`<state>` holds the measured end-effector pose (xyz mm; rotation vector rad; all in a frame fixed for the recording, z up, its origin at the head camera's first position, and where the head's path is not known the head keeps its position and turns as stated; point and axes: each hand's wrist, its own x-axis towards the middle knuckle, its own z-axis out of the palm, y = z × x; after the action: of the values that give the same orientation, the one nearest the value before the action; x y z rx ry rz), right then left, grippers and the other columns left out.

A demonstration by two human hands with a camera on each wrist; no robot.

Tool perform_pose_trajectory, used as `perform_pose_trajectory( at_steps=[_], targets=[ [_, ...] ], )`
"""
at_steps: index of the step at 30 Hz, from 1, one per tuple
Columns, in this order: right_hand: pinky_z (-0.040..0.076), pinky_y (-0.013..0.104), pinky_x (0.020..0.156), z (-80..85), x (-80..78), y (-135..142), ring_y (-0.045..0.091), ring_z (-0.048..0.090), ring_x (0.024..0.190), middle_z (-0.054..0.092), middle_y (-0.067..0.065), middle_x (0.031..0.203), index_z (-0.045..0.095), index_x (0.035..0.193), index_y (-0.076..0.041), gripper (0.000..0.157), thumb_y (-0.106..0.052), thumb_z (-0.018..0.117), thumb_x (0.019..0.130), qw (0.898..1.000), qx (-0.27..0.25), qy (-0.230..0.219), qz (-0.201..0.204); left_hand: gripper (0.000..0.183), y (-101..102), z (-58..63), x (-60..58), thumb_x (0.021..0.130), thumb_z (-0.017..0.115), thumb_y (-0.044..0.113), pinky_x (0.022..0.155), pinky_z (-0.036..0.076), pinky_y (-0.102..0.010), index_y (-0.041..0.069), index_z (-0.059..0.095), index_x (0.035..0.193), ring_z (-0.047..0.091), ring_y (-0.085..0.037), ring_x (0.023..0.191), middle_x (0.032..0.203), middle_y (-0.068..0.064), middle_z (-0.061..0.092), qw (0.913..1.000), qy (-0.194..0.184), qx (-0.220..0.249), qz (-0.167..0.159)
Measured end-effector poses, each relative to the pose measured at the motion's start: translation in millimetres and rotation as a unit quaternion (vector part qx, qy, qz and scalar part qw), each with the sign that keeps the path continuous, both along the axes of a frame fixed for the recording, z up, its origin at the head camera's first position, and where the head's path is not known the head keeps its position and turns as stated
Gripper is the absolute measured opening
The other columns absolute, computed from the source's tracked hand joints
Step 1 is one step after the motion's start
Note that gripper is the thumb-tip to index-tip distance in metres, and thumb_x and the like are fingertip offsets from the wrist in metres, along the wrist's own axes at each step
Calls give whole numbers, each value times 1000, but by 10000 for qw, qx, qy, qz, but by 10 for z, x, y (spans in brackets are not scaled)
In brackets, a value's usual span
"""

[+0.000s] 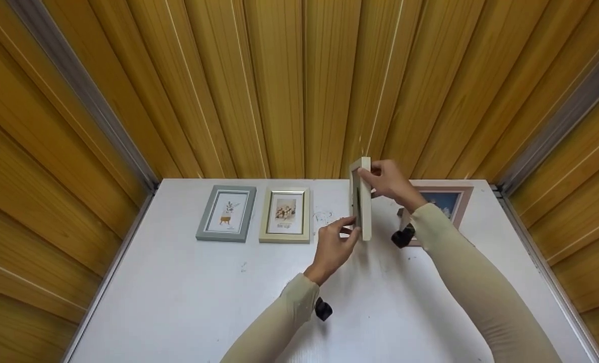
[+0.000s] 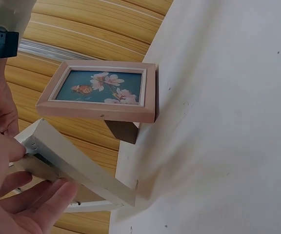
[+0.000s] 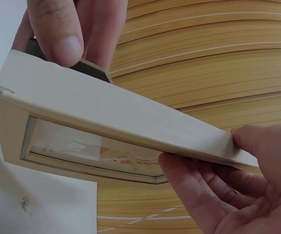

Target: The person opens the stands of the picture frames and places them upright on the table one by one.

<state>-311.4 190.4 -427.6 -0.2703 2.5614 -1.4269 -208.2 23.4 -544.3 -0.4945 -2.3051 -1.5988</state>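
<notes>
Both hands (image 1: 333, 248) (image 1: 394, 182) grip an upright cream picture frame (image 1: 366, 206)

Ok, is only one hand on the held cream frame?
No: in the head view, the right hand grips the held cream frame near its top and the left hand holds it lower down.
</notes>
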Motion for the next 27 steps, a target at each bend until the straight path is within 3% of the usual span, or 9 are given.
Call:
perform_pose_trajectory(
  at_steps=[13, 21, 27],
  targets=[
    [62, 43, 79, -28, 20, 68, 33, 63, 106, 64, 21, 122, 61, 137, 0, 45, -32, 57, 106, 9999, 121, -17, 112, 23, -274, -29, -65, 98, 62, 1, 68, 57, -16, -4, 74, 116, 74, -20, 90, 108, -15, 76, 9996, 151, -223, 5],
    [62, 40, 77, -45, 56, 103, 32, 62, 107, 63, 20, 122, 61, 135, -1, 44, -33, 58, 106, 9997, 143, -54, 209, 19, -528, -21, -147, 101, 62, 2, 68, 58, -19, -2, 75, 114, 74, -18, 90, 101, -10, 78, 9990, 43, -375, 252],
    [62, 40, 78, -70, 72, 97, 34, 63, 108, 62, 22, 123, 59, 137, 0, 47, -34, 58, 106, 9997, -58, -162, 165, 19, -603, -11, -180, 102, 61, 5, 67, 58, -21, -1, 76, 114, 73, -15, 89, 102, -9, 78, 9984, 93, -467, 294]
  ],
)
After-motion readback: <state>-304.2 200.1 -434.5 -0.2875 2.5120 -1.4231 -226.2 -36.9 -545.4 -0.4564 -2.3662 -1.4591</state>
